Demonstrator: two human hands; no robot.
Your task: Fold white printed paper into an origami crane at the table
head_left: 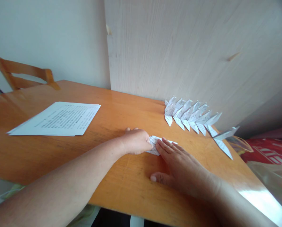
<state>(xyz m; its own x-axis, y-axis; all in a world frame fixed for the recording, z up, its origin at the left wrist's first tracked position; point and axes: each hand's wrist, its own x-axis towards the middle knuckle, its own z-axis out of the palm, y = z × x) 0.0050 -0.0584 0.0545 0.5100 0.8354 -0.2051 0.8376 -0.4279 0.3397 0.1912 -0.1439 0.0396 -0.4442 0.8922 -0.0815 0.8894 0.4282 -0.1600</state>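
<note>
A small piece of folded paper (154, 148) with faint print lies on the table between my hands. My left hand (137, 142) is closed on its left end, thumb pressed against the edge, the other fingers curled. Flat over the right part of the paper rest the stretched fingers of my right hand (181, 164), with its thumb spread apart on the wood. My right hand hides much of the paper's right side. Beyond it, several folded paper pieces (189, 115) with pointed wings stand in a row, and one more winged paper piece (222, 143) sits nearer the right edge.
A stack of printed sheets (58, 119) lies on the left of the wooden table (124, 110). A chair (30, 71) stands behind the far left corner. A pale wood panel (178, 47) rises behind the table. Red and clear bags (266, 151) are beyond the right edge.
</note>
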